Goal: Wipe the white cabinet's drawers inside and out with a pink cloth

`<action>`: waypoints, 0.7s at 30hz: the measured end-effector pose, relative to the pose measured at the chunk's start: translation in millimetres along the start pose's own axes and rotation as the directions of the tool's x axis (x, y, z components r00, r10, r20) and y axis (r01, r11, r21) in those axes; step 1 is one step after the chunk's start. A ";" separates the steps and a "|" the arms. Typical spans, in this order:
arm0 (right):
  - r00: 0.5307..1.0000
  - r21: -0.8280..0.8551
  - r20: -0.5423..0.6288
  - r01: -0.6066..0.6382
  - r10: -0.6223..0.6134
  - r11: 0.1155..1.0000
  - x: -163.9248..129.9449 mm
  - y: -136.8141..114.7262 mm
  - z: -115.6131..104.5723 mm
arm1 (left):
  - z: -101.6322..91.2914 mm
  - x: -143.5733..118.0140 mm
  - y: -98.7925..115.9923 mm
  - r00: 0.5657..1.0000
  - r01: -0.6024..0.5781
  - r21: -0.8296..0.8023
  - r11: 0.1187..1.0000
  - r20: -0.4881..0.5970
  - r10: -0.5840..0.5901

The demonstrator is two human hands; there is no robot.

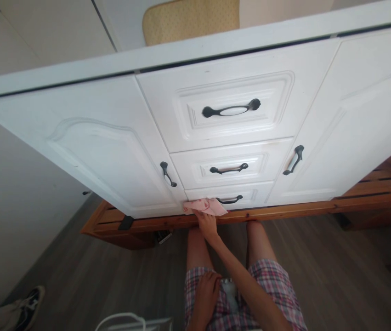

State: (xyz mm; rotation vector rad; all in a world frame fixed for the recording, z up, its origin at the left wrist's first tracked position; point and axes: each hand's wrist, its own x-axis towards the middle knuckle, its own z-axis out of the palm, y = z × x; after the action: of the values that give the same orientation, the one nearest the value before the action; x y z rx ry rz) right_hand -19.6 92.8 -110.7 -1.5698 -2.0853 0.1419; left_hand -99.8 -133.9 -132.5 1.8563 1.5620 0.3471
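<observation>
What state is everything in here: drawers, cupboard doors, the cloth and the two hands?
Top drawer: shut.
Middle drawer: shut.
Bottom drawer: shut.
Left cupboard door: shut.
Right cupboard door: shut.
Pink cloth: crumpled, pressed against the bottom drawer's lower left corner.
Right hand: closed on the pink cloth.
Left hand: resting on the thigh, holding nothing.

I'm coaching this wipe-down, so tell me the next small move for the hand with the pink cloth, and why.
Probably slide the pink cloth rightward along the bottom drawer. The right hand presses it against that drawer's left end, just beside the dark handle, so the stretch to the right looks not yet covered. The left hand rests on the thigh.
</observation>
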 end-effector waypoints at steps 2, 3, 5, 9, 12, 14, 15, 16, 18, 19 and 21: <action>0.999 0.001 -0.021 -0.027 0.027 1.000 -11.4 19.1 1.7 | 0.3 -1.3 -2.5 1.000 -0.002 -0.001 1.000 -0.010 0.002; 0.997 0.001 -0.041 -0.065 0.065 0.998 -17.2 28.8 1.2 | 0.3 -1.9 -3.5 1.000 -0.003 0.000 1.000 -0.016 0.003; 0.975 0.010 -0.108 -0.194 0.194 0.981 -28.8 50.6 -2.9 | 1.1 -2.4 -4.4 1.000 -0.007 0.006 1.000 -0.028 0.007; 0.899 0.042 -0.229 -0.375 0.374 0.926 -49.9 102.6 -24.1 | 5.7 1.5 -1.5 0.998 -0.013 0.036 0.999 -0.058 0.015; 0.885 0.073 -0.270 -0.373 0.379 0.925 -59.8 134.2 -45.8 | 8.6 8.2 3.3 0.997 -0.004 0.060 0.998 -0.073 0.009; 0.859 0.107 -0.315 -0.391 0.404 0.914 -58.6 146.2 -59.3 | 9.5 13.1 6.1 0.997 -0.004 0.067 0.998 -0.075 0.009; 0.827 0.148 -0.351 -0.414 0.439 0.898 -54.7 149.5 -65.5 | 9.8 15.3 7.1 0.997 -0.003 0.067 0.998 -0.076 0.008; 0.777 0.215 -0.393 -0.442 0.491 0.871 -48.8 151.5 -71.3 | 10.1 17.1 8.0 0.997 -0.002 0.066 0.998 -0.076 0.007; 0.643 0.384 -0.457 -0.481 0.615 0.788 -32.7 152.8 -82.5 | 10.0 19.4 9.6 0.997 0.003 0.062 0.998 -0.082 0.002; 0.575 0.466 -0.470 -0.483 0.670 0.742 -24.3 152.8 -87.9 | 9.4 20.0 10.6 0.996 0.004 0.057 0.998 -0.087 0.001; 0.483 0.582 -0.464 -0.466 0.743 0.667 -11.4 153.4 -97.8 | 5.9 21.1 13.8 0.995 -0.008 0.037 0.999 -0.098 0.012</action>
State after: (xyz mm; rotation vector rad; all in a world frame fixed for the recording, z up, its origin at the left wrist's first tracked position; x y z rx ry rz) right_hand 160.7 110.0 -89.4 -1.7060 -0.7780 0.1819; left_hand -80.5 -116.6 -132.5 1.9012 1.6346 0.4227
